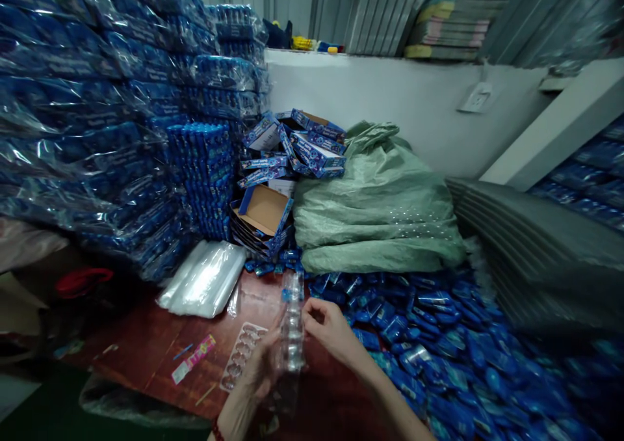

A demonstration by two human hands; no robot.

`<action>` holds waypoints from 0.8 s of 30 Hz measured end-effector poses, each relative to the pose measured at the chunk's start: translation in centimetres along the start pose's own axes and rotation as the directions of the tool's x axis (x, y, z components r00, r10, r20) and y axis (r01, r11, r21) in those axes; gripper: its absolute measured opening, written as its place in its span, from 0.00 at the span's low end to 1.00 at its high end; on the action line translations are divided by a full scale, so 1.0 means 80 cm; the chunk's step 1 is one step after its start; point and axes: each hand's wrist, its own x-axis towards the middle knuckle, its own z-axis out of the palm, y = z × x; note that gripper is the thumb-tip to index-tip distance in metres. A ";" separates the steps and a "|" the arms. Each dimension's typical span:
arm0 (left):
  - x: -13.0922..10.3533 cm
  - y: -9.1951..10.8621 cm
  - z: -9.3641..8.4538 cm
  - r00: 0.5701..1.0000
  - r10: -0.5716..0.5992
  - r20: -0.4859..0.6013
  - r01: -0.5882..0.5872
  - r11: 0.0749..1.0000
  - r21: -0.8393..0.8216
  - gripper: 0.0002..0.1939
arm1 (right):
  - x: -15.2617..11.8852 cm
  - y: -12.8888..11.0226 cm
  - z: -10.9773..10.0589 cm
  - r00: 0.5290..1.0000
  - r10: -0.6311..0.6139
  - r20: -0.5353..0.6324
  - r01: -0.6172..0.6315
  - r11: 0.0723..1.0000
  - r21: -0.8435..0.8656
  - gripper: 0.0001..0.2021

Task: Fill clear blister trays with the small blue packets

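A narrow clear plastic tray [293, 345] with a row of round hollows stands tilted in front of me, a small blue piece near its far end. My left hand [262, 364] is closed around its left side. At its right edge, my right hand [330, 330] is closed, with thumb and forefinger curled together against the tray. A second tray, white-edged with round hollows [240, 356], lies on the red-brown table [156, 356] beside my left hand. Many blue shiny packs [414, 317] are heaped to the right of my right hand.
Clear plastic bags [205, 278] lie in a stack behind my left hand. Blue cardboard display boxes [266, 210] and a green sack [375, 207] stand at the back. Wrapped blue packs [73, 116] tower at left; grey foam sheets [526, 259] lean at right. A pink strip [195, 358] lies nearby.
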 end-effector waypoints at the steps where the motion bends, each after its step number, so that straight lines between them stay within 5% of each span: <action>1: -0.003 0.006 -0.001 1.000 0.000 0.016 0.001 1.000 -0.013 0.35 | 0.001 -0.002 -0.007 1.000 -0.003 -0.006 0.002 1.000 -0.017 0.05; 7: -0.004 0.019 0.008 0.999 0.035 0.005 -0.035 0.973 0.230 0.37 | -0.002 -0.013 -0.013 0.996 -0.088 0.033 0.092 0.980 -0.178 0.07; 12: 0.008 0.009 0.030 0.982 0.186 0.019 -0.167 0.831 0.531 0.33 | -0.010 -0.024 0.007 0.984 -0.138 0.111 0.162 0.954 -0.253 0.07; 18: 0.019 0.007 0.035 0.975 0.202 -0.097 -0.164 0.938 0.304 0.29 | -0.011 -0.020 -0.018 0.990 -0.138 0.030 0.140 0.983 -0.121 0.09; 21: 0.022 0.015 0.017 0.967 0.151 -0.205 -0.110 0.974 0.198 0.29 | -0.018 -0.013 -0.047 0.984 -0.123 -0.131 0.104 0.985 -0.141 0.10; 24: 0.023 0.034 -0.007 0.916 0.240 -0.322 -0.155 0.951 0.269 0.29 | -0.036 -0.003 -0.077 0.963 -0.105 -0.247 0.062 0.982 -0.176 0.12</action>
